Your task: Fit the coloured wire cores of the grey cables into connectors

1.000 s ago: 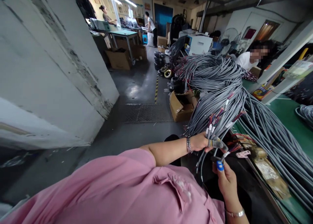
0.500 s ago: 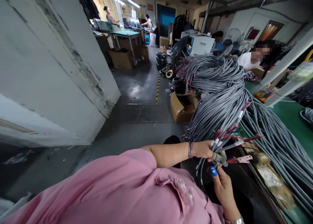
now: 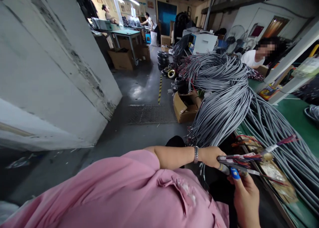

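My left hand (image 3: 211, 156), with a bracelet at the wrist and a grey covering on a finger, is closed round a bunch of grey cables (image 3: 225, 159). Their stripped ends show red and dark inner wires and point right. Just below, my right hand (image 3: 246, 194) wears a blue covering (image 3: 234, 173) on the thumb. Its thumb and fingers are pinched at a grey cable end (image 3: 253, 171) from the same bunch; part of the grip is hidden. A single cable with a white sleeve (image 3: 271, 148) sticks out to the upper right.
A large heap of grey cables (image 3: 224, 105) lies over the green table (image 3: 294, 113). A taped brown piece (image 3: 276, 175) lies along its near edge. An open cardboard box (image 3: 185, 113) stands on the floor. A co-worker (image 3: 254, 57) sits across the table. A pale wall (image 3: 62, 72) rises left.
Both hands have moved right, the right one further. The cable ends, which fanned upward, now lean flatter to the right. The view has shifted slightly.
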Motion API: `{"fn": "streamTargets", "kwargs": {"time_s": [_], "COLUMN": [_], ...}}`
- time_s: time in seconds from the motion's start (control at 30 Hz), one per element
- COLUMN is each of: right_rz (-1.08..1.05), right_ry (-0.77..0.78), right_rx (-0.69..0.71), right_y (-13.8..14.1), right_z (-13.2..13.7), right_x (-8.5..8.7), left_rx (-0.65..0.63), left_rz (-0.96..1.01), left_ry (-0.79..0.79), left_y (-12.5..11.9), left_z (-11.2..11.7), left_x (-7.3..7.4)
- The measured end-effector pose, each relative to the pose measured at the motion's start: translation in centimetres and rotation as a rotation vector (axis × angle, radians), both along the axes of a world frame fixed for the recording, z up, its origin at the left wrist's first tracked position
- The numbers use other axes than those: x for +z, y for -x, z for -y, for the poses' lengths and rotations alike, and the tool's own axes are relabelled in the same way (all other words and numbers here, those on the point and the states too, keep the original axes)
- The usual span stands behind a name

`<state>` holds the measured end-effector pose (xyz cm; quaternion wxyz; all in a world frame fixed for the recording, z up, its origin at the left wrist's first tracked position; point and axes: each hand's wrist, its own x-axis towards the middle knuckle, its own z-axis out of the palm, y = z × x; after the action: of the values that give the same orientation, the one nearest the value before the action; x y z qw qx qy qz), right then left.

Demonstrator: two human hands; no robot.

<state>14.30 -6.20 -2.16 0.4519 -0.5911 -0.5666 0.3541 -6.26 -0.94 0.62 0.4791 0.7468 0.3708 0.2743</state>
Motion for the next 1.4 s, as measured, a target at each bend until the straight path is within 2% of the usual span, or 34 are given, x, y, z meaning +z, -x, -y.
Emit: {"fn": "streamTargets", "kwargs": {"time_s": [0.07, 0.13, 0.2, 0.33, 0.43, 0.53, 0.73, 0.87, 0.93, 1.07, 1.17, 1.27, 1.4], "right_rz": [0.063, 0.106, 0.012, -0.284, -0.383, -0.453, -0.493, -0.478, -0.48, -0.557, -0.613, -0.611, -0.59], "right_ry": [0.018, -0.028, -0.052, -0.07, -0.029, -0.019, -0.016, 0.001, 0.003, 0.029, 0.05, 0.043, 0.039], "right_rx": [0.057, 0.118, 0.191, 0.064, 0.075, 0.119, 0.116, 0.132, 0.092, -0.011, -0.018, -0.01, -0.003], "right_y": [-0.2, 0.1, 0.8, 2.2, 2.4, 2.3, 2.5, 2.4, 2.3, 2.0, 1.9, 1.8, 1.8], "right_z": [-0.7, -0.9, -0.8, -0.4, -0.3, -0.6, -1.9, -2.2, -2.3, -2.5, -2.8, -3.0, -3.2], "right_x": [0.5, 1.3, 2.0, 2.1, 1.4, 1.2, 1.6, 1.5, 1.3, 0.5, -0.1, -0.4, -0.1], "left_rx": [-0.023, -0.05, -0.059, 0.161, 0.25, 0.253, 0.146, 0.083, 0.101, 0.234, 0.292, 0.287, 0.204], "left_rz": [0.005, 0.08, 0.2, 0.413, 0.491, 0.472, 0.286, 0.2, 0.218, 0.357, 0.404, 0.381, 0.321], "left_ry": [0.025, 0.096, 0.188, 0.321, 0.386, 0.366, 0.186, 0.181, 0.198, 0.259, 0.287, 0.276, 0.251], "left_y": [0.1, 0.0, -0.3, -0.7, -1.1, -1.6, -2.0, -1.9, -2.0, -2.8, -3.2, -3.3, -3.1], "left_z": [-0.2, -0.2, -0.1, -0.1, -0.2, -0.1, 0.1, -0.3, -0.4, -0.6, -0.6, -0.6, -0.8], "left_x": [0.1, 0.1, 0.2, 0.0, -0.3, -0.7, -1.2, -1.6, -1.6, -1.4, -1.4, -1.5, -1.2]}}
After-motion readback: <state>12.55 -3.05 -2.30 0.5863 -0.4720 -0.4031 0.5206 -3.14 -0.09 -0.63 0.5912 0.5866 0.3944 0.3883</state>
